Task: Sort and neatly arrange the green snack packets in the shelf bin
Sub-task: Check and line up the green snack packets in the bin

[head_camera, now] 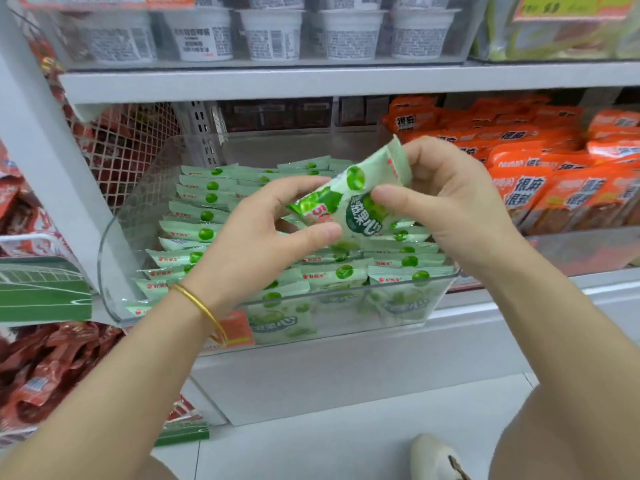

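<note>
Both your hands grip one green snack packet, left hand pinching its lower end and right hand its upper edge, holding it tilted just above the clear shelf bin. Below it, more green packets stand in rows inside the bin, with orange packets on the shelf to the right.

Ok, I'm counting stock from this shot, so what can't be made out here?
Head view only.
- Green packets mid-bin: behind left hand, right hand, held packet.
- Held packet's print: partly under thumbs.
- White cups: cut by top edge, labels too small.
- Orange tag by clear bin's front: partly behind left wrist.
</note>
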